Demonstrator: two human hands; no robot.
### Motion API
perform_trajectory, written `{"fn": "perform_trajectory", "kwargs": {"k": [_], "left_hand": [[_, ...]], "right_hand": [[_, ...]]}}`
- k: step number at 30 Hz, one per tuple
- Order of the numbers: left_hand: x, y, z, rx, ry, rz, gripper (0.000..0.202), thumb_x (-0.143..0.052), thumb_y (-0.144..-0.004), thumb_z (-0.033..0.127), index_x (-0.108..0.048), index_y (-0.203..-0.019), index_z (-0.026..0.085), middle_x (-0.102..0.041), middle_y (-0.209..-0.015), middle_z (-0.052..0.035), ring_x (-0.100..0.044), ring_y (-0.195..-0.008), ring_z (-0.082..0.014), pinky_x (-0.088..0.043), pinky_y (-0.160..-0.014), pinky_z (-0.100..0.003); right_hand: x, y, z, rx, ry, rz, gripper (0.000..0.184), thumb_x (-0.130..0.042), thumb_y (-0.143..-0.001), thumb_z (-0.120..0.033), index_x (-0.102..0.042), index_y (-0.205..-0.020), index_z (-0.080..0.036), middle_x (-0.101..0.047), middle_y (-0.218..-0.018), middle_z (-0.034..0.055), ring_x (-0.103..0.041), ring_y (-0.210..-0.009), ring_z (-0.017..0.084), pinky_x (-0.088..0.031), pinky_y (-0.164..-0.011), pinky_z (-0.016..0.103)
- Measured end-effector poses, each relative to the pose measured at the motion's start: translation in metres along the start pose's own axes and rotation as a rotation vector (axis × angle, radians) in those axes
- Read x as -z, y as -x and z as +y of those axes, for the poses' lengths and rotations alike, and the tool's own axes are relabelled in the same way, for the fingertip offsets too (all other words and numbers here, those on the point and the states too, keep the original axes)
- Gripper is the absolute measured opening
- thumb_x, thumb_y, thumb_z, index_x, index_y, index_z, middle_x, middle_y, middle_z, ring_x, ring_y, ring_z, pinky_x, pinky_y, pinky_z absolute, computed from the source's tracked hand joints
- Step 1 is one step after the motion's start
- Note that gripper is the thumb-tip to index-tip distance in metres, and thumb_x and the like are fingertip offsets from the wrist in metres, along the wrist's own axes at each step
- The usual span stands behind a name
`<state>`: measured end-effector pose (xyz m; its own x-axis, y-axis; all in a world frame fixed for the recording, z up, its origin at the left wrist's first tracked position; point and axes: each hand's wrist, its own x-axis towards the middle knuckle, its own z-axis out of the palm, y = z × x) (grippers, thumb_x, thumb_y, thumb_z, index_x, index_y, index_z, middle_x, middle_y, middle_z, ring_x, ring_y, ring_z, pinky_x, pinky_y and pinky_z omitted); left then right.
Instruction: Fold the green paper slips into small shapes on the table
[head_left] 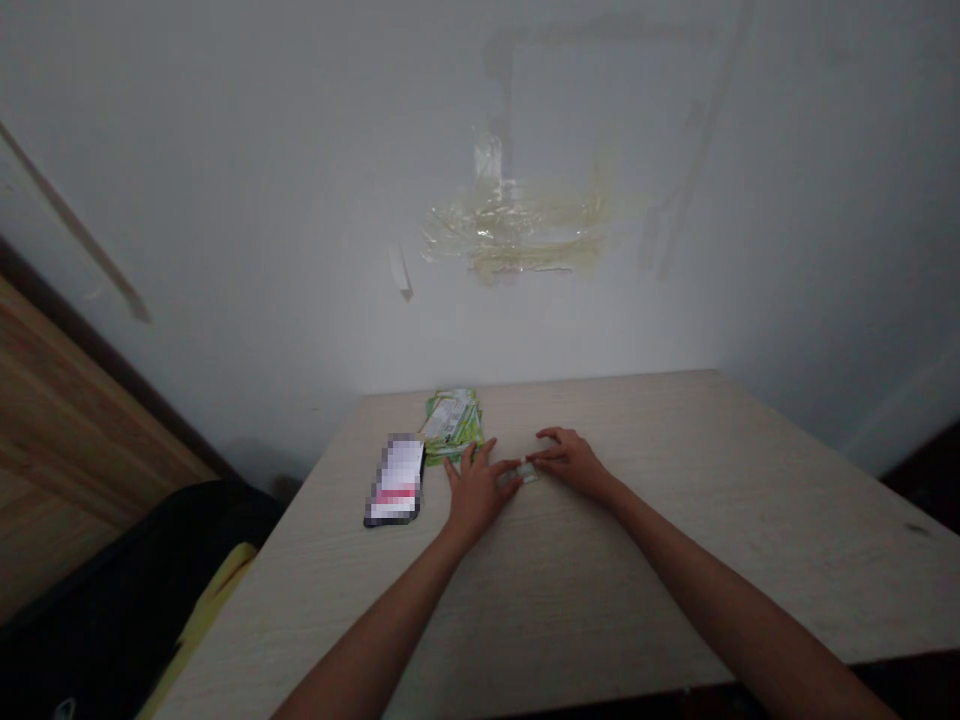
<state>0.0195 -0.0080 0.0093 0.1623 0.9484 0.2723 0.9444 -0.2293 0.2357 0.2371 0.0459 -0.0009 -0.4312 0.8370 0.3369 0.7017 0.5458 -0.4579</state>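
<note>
Both my hands rest near the middle of a pale wooden table [675, 520]. My left hand [476, 487] lies with fingers spread, its thumb touching a small pale object [525, 472] on the tabletop. My right hand [570, 460] pinches the same small object from the right with curled fingers. What the object is cannot be made out. Just beyond my left hand lies a stack of green packets [452, 420].
A phone-like flat item [396, 480] with a blurred face lies left of my left hand. A white wall with tape remnants [517, 235] rises behind the table. A dark bag with a yellow patch [150, 590] sits at lower left, beside wooden panelling [60, 420].
</note>
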Motion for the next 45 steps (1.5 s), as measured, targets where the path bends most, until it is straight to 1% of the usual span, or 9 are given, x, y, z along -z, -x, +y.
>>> {"fn": "perform_trajectory", "kwargs": {"k": [10,19,22,25,27,31,34,40,45], "left_hand": [[0.003,0.001,0.000,0.004,0.043,0.000,0.032,-0.054,-0.083,0.058,-0.063,-0.112,0.049,-0.041,-0.148,0.0031,-0.027,-0.138,-0.0336,-0.008,-0.105,-0.074],[0.001,0.001,0.001,0.004,0.037,0.024,0.031,-0.055,-0.083,0.056,-0.065,-0.110,0.045,-0.044,-0.146,0.0021,-0.028,-0.138,-0.0329,-0.007,-0.107,-0.072],[0.001,0.002,0.001,0.012,0.042,0.050,0.033,-0.056,-0.083,0.056,-0.064,-0.112,0.043,-0.047,-0.143,-0.0003,-0.030,-0.137,-0.0313,-0.008,-0.107,-0.072],[0.002,0.002,0.000,0.042,0.040,0.087,0.038,-0.059,-0.081,0.055,-0.062,-0.116,0.039,-0.050,-0.139,-0.0044,-0.034,-0.134,-0.0300,-0.012,-0.108,-0.069],[0.003,0.002,0.000,0.059,0.047,0.106,0.035,-0.060,-0.082,0.052,-0.064,-0.114,0.038,-0.050,-0.137,-0.0049,-0.035,-0.133,-0.0293,-0.015,-0.108,-0.067],[0.004,0.001,0.000,0.065,0.078,0.097,0.022,-0.059,-0.084,0.045,-0.070,-0.103,0.040,-0.051,-0.137,-0.0018,-0.035,-0.132,-0.0295,-0.016,-0.107,-0.067],[0.005,0.001,0.001,0.070,0.066,0.086,0.020,-0.058,-0.085,0.045,-0.071,-0.099,0.042,-0.050,-0.139,-0.0001,-0.033,-0.133,-0.0310,-0.013,-0.106,-0.069],[0.005,0.001,0.003,0.074,0.008,0.067,0.028,-0.053,-0.085,0.054,-0.067,-0.109,0.048,-0.046,-0.143,-0.0005,-0.029,-0.135,-0.0338,-0.009,-0.106,-0.072],[0.005,0.001,0.003,0.071,-0.027,0.021,0.033,-0.047,-0.088,0.055,-0.060,-0.118,0.052,-0.040,-0.148,-0.0007,-0.025,-0.138,-0.0361,-0.009,-0.104,-0.074]], "right_hand": [[-0.003,0.001,-0.005,-0.027,0.081,0.011,0.020,-0.057,-0.088,-0.045,-0.071,-0.102,-0.043,-0.057,-0.122,0.0035,-0.049,-0.114,0.024,-0.038,-0.098,0.043],[-0.004,-0.001,-0.010,-0.053,0.120,0.050,0.020,-0.057,-0.089,-0.042,-0.072,-0.101,-0.041,-0.059,-0.117,0.0047,-0.052,-0.109,0.023,-0.041,-0.093,0.041],[-0.004,0.000,-0.010,-0.034,0.112,0.058,0.019,-0.058,-0.088,-0.042,-0.072,-0.101,-0.041,-0.059,-0.117,0.0043,-0.051,-0.109,0.023,-0.041,-0.092,0.040],[-0.004,0.002,-0.007,0.004,0.089,0.067,0.019,-0.059,-0.088,-0.041,-0.072,-0.102,-0.040,-0.059,-0.115,0.0048,-0.052,-0.108,0.023,-0.041,-0.093,0.041],[-0.004,0.004,-0.005,0.034,0.062,0.071,0.018,-0.060,-0.087,-0.039,-0.073,-0.101,-0.039,-0.060,-0.114,0.0054,-0.052,-0.107,0.022,-0.040,-0.093,0.041],[-0.003,0.006,-0.004,0.076,0.004,0.090,0.016,-0.063,-0.086,-0.035,-0.075,-0.096,-0.037,-0.060,-0.112,0.0063,-0.053,-0.106,0.022,-0.041,-0.094,0.041],[-0.001,0.007,-0.005,0.099,-0.031,0.108,0.014,-0.064,-0.085,-0.034,-0.076,-0.094,-0.034,-0.061,-0.110,0.0068,-0.053,-0.105,0.022,-0.041,-0.094,0.041],[0.003,0.010,-0.011,0.148,-0.108,0.085,0.014,-0.065,-0.084,-0.034,-0.076,-0.091,-0.030,-0.061,-0.108,0.0077,-0.053,-0.105,0.021,-0.042,-0.095,0.040],[0.009,0.011,-0.016,0.169,-0.133,0.027,0.013,-0.066,-0.084,-0.035,-0.077,-0.088,-0.029,-0.062,-0.108,0.0073,-0.052,-0.107,0.021,-0.040,-0.098,0.038]]}}
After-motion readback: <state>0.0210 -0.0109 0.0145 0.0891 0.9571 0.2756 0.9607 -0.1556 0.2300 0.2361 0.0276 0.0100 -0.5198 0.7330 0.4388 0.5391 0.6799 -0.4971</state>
